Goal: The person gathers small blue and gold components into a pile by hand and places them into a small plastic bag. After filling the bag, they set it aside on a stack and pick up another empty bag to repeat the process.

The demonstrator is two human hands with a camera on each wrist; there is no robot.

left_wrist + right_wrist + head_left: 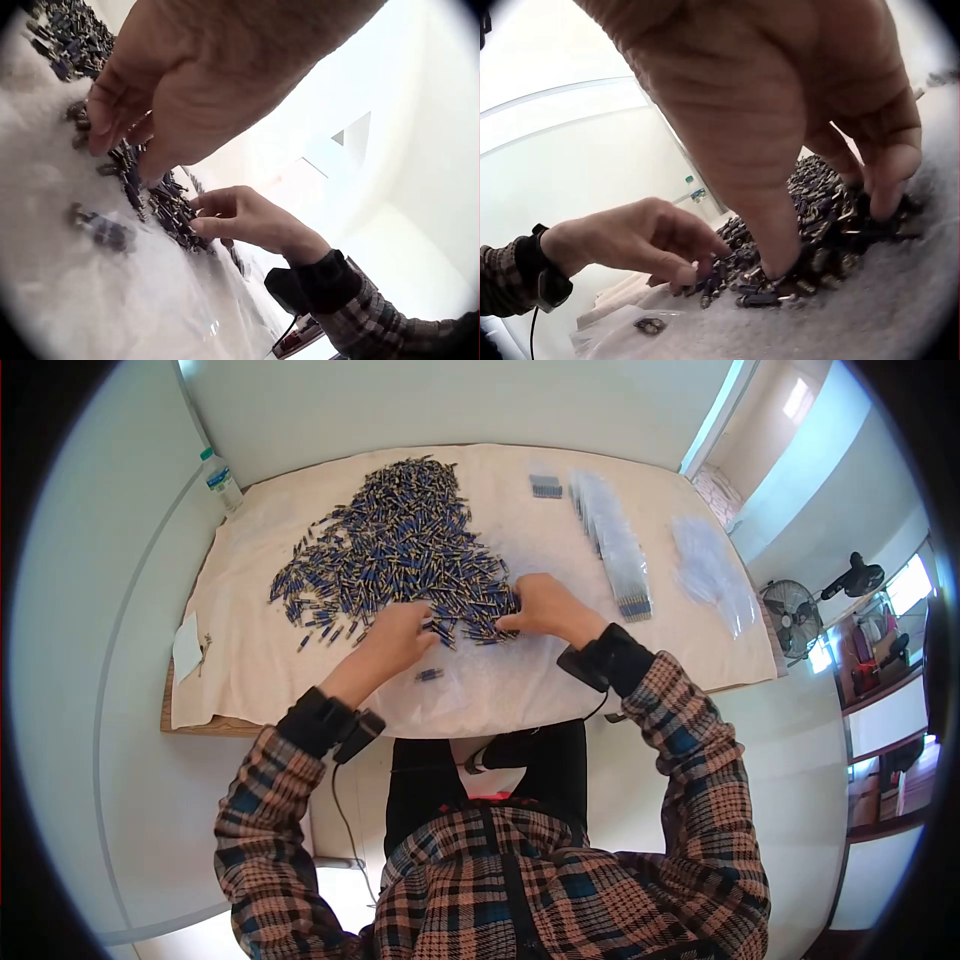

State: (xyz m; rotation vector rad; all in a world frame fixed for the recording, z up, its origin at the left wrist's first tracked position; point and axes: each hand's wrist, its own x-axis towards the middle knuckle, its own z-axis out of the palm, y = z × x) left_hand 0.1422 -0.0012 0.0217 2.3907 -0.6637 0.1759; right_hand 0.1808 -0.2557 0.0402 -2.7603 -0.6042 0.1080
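Blue, black and brass-coloured small cylindrical pieces (400, 540) lie in a broad heap on the bench (205, 727), spread over a cream cloth (250, 685), with the near edge of the heap between a person's two hands. The left hand (392, 638) reaches down at the left part of that near edge, its grip loose, fingers bent and thumb standing apart from them, fingertips among the pieces; whether any single piece is held cannot be told. At the right part, the right hand (548, 606) has its grip spread, thumb and fingers apart and pointing down, touching pieces that lie between them. A small cluster (430, 675) sits apart from the heap, nearer the person, on or under clear plastic sheeting (480, 695); which of the two cannot be told. Right of the heap runs an overlapping row of clear sleeves (612, 545), slim items showing at its near end, with a small grey block (546, 487) just beside its far end. Farther right lie flat clear bags (712, 570). A green-capped bottle (221, 480) stands at the far left corner, and a white paper (187, 648) lies near the left edge.
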